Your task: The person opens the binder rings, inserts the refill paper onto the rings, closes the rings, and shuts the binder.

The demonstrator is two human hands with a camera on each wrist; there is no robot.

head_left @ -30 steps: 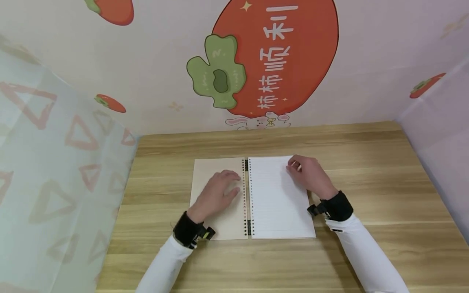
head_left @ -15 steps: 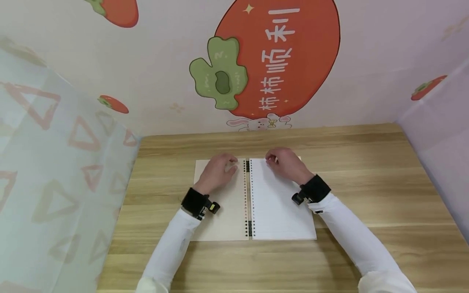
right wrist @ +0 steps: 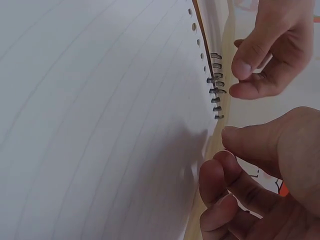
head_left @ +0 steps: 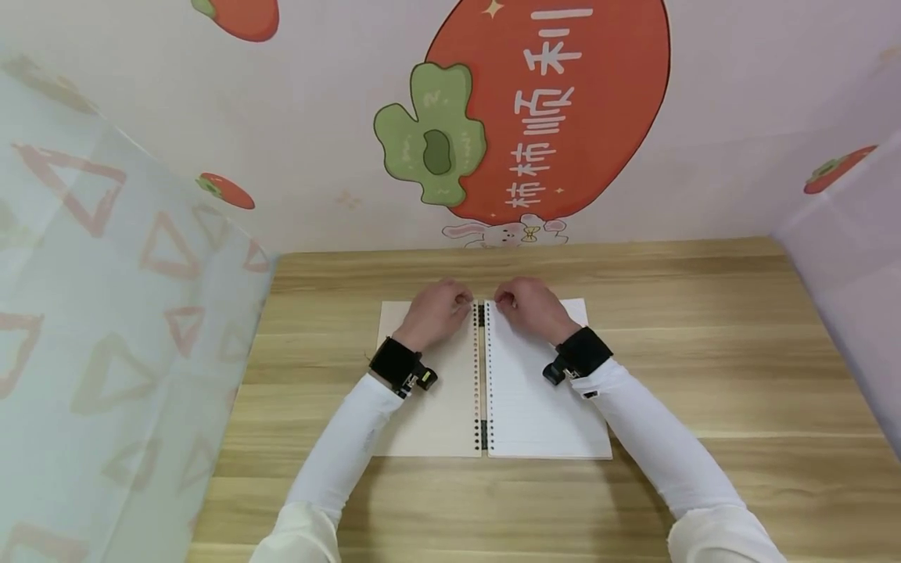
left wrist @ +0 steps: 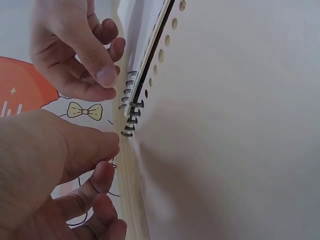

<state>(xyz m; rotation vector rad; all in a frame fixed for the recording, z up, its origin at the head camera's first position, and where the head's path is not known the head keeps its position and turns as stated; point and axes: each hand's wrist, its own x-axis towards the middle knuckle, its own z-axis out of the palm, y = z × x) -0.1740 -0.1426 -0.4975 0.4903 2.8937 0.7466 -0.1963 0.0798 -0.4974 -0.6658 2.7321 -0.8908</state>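
Observation:
A ring-bound notebook lies open on the table, with a plain beige cover (head_left: 431, 414) at left and a white lined page (head_left: 545, 422) at right. Short black binding rings (head_left: 482, 315) join the halves near the top; lower rings (head_left: 483, 434) do so near the bottom. My left hand (head_left: 436, 309) hovers at the cover's top inner corner, fingers loosely bent. Facing it, my right hand (head_left: 533, 307) is over the page's top inner corner. Both wrist views show the top rings (left wrist: 131, 112) between the hands, with a gap between thumb and fingers and nothing held.
The wooden table (head_left: 704, 352) extends around the notebook. A back wall (head_left: 317, 141) with persimmon drawings rises behind it, and patterned side walls stand left and right. Black wrist bands with small cameras (head_left: 425, 378) hang above the pages.
Both hands have moved to the notebook's top edge. The right hand slid left from the page's outer corner, the left hand moved up, and they are now close together by the top rings.

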